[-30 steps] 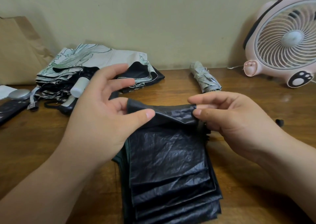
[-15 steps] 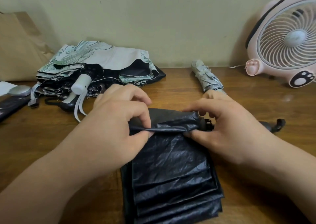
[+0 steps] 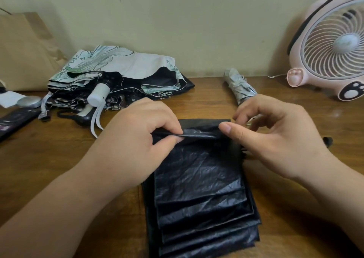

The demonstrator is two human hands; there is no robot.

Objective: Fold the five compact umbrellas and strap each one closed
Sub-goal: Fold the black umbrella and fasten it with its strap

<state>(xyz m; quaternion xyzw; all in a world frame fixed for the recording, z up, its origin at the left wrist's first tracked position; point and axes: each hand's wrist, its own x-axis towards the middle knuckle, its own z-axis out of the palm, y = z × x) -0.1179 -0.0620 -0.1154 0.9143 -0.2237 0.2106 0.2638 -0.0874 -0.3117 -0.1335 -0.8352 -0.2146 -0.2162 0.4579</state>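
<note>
Pinching the turned-over top fold of the black umbrella (image 3: 201, 179) between thumb and forefinger, the left hand (image 3: 137, 139) holds one end of the canopy, which lies flat in stacked pleats at the middle of the wooden table (image 3: 59, 155); the right hand (image 3: 281, 139) lays a straight thumb on the other end of that fold, its fingers curled above, and whether they grip the cloth I cannot tell.

The fabric looks thin, crinkled and faintly glossy; it is probably light, soft and inclined to slip, so the pleats may slide apart unless both ends of the fold are held evenly and pressed down; the ribs beneath are likely the only stiff part; no strap shows.

A patterned umbrella (image 3: 122, 68) sprawls loosely at the back left, its white handle (image 3: 98, 96) and cords near the left hand but apart from it; a grey umbrella (image 3: 239, 88), already rolled, lies just behind the right hand's fingers and could be knocked; a pink fan (image 3: 331, 46) stands well to the right and a paper bag (image 3: 25, 54) leans at the left; none of them touches the black canopy.
</note>
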